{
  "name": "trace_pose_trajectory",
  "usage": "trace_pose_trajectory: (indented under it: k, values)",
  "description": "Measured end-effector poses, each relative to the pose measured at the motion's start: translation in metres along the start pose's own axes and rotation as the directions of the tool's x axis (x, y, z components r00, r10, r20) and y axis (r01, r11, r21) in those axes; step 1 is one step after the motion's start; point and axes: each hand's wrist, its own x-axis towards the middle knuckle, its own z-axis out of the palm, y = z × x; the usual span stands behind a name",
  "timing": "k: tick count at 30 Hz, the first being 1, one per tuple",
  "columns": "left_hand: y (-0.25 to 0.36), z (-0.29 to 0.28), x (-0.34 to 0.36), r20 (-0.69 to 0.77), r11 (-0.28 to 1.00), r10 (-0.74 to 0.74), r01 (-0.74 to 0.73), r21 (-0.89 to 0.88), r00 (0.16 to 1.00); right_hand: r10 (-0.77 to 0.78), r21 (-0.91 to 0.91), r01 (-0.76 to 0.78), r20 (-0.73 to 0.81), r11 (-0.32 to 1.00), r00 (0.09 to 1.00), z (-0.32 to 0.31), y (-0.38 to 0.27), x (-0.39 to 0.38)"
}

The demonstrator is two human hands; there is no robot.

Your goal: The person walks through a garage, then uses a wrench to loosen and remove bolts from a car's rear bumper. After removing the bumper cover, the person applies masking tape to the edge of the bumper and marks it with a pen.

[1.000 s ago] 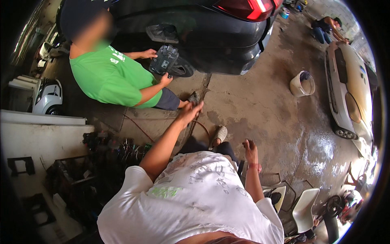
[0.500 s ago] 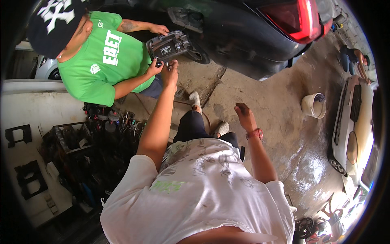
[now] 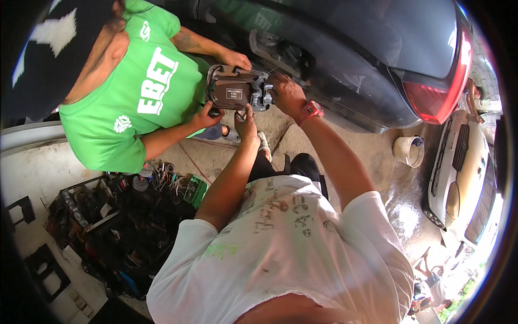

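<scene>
A dark fuel filler flap (image 3: 233,96) with a small printed label is held up by a co-worker, one hand (image 3: 234,59) at its far edge and the other (image 3: 205,117) at its near left corner. My left hand (image 3: 247,127) is just below the flap's near edge, thumb and finger pinched on a small dark piece that I cannot make out. At the flap's right end my right hand (image 3: 288,96) curls its fingers on the metallic hinge (image 3: 265,94). Beyond it, the dark car's side has a recessed filler opening (image 3: 280,51).
The dark car (image 3: 350,70) with a red tail light (image 3: 440,86) fills the far side. A bin of tools and parts (image 3: 113,227) stands at the lower left, with a green case (image 3: 195,191) beside it. A white bucket (image 3: 408,152) and a pale car (image 3: 458,167) are at right.
My right hand has swung up and left from the open air to the flap's hinge end. My left hand stays near the flap's edge. The flap is tilted further toward me.
</scene>
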Motion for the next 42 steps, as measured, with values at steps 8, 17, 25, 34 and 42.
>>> trace_pose_trajectory:
  k: [8,17,25,34,42]
  values:
    - [0.053,-0.019,-0.007,0.071,0.972,0.212,-0.217,0.089,0.975,-0.034,-0.137,0.051,0.124,0.989,0.992,0.045,-0.006,0.037]
    - [0.024,-0.04,0.012,0.057,0.829,0.491,-0.487,0.275,0.869,0.183,-0.128,-0.135,0.548,0.983,0.816,0.067,-0.004,0.09]
    - [0.022,-0.059,0.013,0.036,0.732,0.411,-0.354,0.582,0.911,0.206,-0.142,-0.15,0.64,0.979,0.74,0.126,0.031,0.124]
    - [0.036,-0.058,0.01,0.024,0.746,0.367,-0.31,0.59,0.93,0.009,0.034,-0.029,0.462,0.999,0.887,0.114,0.023,0.103]
    - [0.101,-0.079,-0.028,0.173,0.908,0.217,-0.264,0.325,0.961,-0.071,-0.019,0.069,-0.081,0.997,0.994,0.046,0.006,0.038]
